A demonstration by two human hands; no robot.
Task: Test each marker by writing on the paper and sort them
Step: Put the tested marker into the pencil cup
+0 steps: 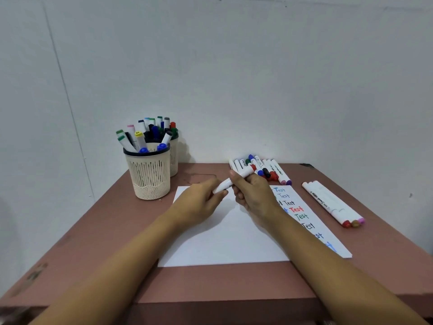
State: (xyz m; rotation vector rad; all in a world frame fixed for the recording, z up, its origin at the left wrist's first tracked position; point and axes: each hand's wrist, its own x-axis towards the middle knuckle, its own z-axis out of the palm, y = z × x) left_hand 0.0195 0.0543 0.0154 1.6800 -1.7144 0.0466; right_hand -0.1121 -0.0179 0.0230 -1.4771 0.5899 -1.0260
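Two hands share one white marker [225, 184] just above the paper [222, 242] on the tabletop [93, 242] — left hand [199, 204] pinches its near end, right hand [254, 195] has its grip curled tight round the far end.

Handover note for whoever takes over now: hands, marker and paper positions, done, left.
Left hand and right hand both grip one white-barrelled marker above the white paper sheet; capped or not, cannot tell.
Paper's right edge carries a column of "Test" words in several colours.
Sorted so far: mixed marker pile behind the paper, three white markers right of it.
Left: test the held marker, then probably those in the two beige slatted cups at back left.
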